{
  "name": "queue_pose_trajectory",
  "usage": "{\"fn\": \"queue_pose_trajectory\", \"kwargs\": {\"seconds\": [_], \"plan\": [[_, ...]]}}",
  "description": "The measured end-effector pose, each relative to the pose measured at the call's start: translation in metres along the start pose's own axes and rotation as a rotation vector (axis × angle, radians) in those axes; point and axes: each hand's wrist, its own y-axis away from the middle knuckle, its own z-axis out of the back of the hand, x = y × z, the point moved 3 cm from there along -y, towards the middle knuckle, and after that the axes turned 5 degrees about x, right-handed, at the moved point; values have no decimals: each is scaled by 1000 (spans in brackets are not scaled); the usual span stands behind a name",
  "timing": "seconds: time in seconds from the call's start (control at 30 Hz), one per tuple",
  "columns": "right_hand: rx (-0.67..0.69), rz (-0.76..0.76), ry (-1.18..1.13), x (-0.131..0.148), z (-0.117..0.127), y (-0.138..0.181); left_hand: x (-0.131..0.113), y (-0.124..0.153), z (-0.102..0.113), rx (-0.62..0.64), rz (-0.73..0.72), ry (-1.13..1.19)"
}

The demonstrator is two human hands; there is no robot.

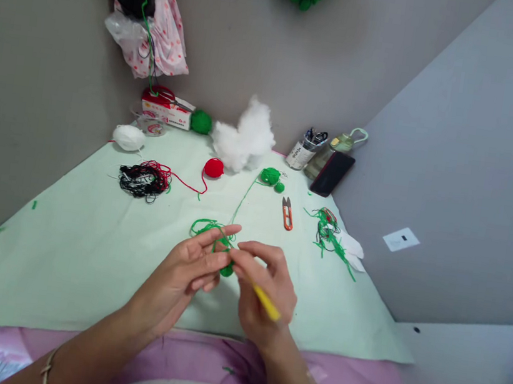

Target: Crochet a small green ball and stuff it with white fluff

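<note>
My left hand (189, 271) pinches a small green crochet piece (226, 270), with green yarn looped over its fingers. My right hand (263, 284) is closed around a yellow crochet hook (266, 303) whose tip meets the green piece. The green yarn strand (242, 199) runs away across the pale green mat to a small green yarn ball (270, 175). Both hands hover low over the mat's near edge.
On the pale green mat (63, 255) lie orange snips (287, 213), a red yarn ball (213, 167), a black-and-red thread tangle (143, 178), white stuffing (245, 137), green scraps (329, 232), a white ball (128, 137). A jar, phone and box stand by the walls.
</note>
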Motion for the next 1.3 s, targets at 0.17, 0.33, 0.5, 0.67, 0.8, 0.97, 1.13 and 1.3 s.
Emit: {"fn": "queue_pose_trajectory", "kwargs": {"seconds": [0.17,0.33,0.5,0.67,0.8,0.97,1.13,1.3], "plan": [[-127,-342,-531,-7,5,-9,-9,0,1,22,-34,16],[-24,-287,-405,-2,-1,-10,-6,2,-3,-48,-96,-116],[41,-52,-24,3,-1,-1,0,-2,-1,16,8,52],[-120,-299,-383,-8,8,-7,-3,-7,2,47,40,176],[-62,-396,-518,-9,2,-10,-5,-3,0,40,-25,22],[-93,-530,-602,-17,-3,-5,-2,3,0,30,-64,-108],[-94,-634,-803,-22,-4,-8,-5,2,2,-10,-71,-91],[-51,-611,-794,-22,-2,-11,-6,3,4,-20,-70,-118]]}}
